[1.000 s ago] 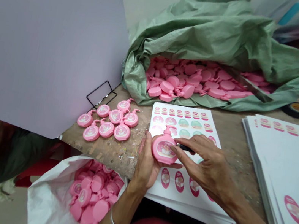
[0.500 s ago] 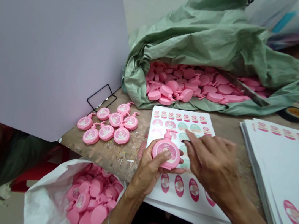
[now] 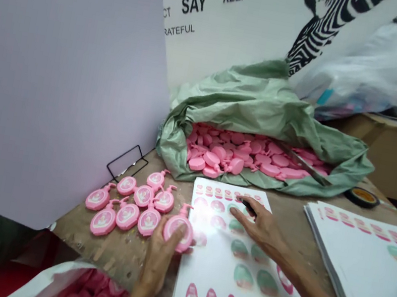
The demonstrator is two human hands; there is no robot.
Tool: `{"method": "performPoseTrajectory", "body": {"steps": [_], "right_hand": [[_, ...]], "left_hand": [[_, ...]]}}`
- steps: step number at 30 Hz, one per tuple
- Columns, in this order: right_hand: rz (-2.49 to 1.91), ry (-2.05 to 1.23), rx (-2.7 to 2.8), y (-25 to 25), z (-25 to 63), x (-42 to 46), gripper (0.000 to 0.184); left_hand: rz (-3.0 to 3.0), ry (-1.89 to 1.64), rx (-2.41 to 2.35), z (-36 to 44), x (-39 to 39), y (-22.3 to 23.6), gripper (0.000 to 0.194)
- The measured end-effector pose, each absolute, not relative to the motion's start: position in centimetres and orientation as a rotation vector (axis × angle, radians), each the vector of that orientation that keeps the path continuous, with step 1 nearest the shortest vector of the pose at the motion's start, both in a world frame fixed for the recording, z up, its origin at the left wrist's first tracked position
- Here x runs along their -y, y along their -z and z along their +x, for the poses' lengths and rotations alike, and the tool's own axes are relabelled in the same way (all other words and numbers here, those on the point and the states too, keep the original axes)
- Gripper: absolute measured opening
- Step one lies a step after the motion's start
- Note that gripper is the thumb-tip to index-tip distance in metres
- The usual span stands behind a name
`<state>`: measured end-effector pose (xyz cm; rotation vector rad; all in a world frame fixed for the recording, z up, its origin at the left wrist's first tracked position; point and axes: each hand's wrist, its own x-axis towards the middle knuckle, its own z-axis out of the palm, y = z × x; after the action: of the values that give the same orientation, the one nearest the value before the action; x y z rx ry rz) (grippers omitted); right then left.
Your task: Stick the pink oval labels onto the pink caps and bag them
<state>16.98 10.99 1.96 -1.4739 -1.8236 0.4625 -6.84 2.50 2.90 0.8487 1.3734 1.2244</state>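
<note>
My left hand (image 3: 157, 254) is closed round a pink toy pump bottle (image 3: 172, 230) with a round label on its front, thumb across it. The bottle is upright, just left of the sticker sheet (image 3: 208, 268). Close beside it lie several pink pump bottles (image 3: 127, 216), also labelled, on the brown table. Over the upper part of the sheet, my right hand (image 3: 265, 227) grips a small dark slim tool (image 3: 247, 206); its exact kind is unclear. Its index fingertip is at a round green sticker. The sheet carries rows of round, oval and small stickers.
Behind the sheet a green sack (image 3: 243, 110) lies open, full of pink bottles, a flat strip across its mouth. A tape roll (image 3: 362, 197) and another sheet stack (image 3: 366, 265) are right. A white bag (image 3: 48, 281) of pink pieces stands below left; a pale panel (image 3: 60, 83) blocks the left.
My left hand has carried the pump bottle left, off the sheet towards the group of bottles. My right hand has moved away from the bottle to the sheet's upper stickers. The view has tilted up.
</note>
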Motion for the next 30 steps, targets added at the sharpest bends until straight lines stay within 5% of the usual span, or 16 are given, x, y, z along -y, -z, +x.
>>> {"method": "performPoseTrajectory", "body": {"steps": [7, 11, 15, 19, 24, 27, 30], "right_hand": [[-1.365, 0.032, 1.998, -1.6, 14.8, -19.6, 0.016], [-1.284, 0.117, 2.033, -1.3, 12.8, -21.4, 0.017], [-1.241, 0.147, 2.052, -2.4, 13.6, -21.8, 0.014], [-1.151, 0.053, 2.142, -6.4, 16.1, -18.4, 0.016], [-0.923, -0.637, 2.456, -11.0, 17.9, -11.0, 0.023], [-0.955, -0.839, 2.399, -10.7, 18.1, -8.6, 0.025], [-1.18, -0.826, 2.169, -8.0, 17.9, -7.9, 0.032]], "left_hand": [[1.369, -1.093, -2.388, -14.5, -8.6, -2.1, 0.04], [1.561, -0.891, -2.529, -16.7, -9.7, -1.4, 0.041], [1.83, -1.169, -2.571, -16.9, -9.7, -1.5, 0.045], [1.851, -1.45, -2.034, -13.4, -8.7, -4.5, 0.044], [1.35, -0.901, -1.038, -6.5, -5.7, -7.2, 0.056], [1.097, -0.746, -0.84, -4.2, -3.7, -6.3, 0.041], [0.894, -0.959, -0.956, -4.3, -2.7, -4.4, 0.038]]}}
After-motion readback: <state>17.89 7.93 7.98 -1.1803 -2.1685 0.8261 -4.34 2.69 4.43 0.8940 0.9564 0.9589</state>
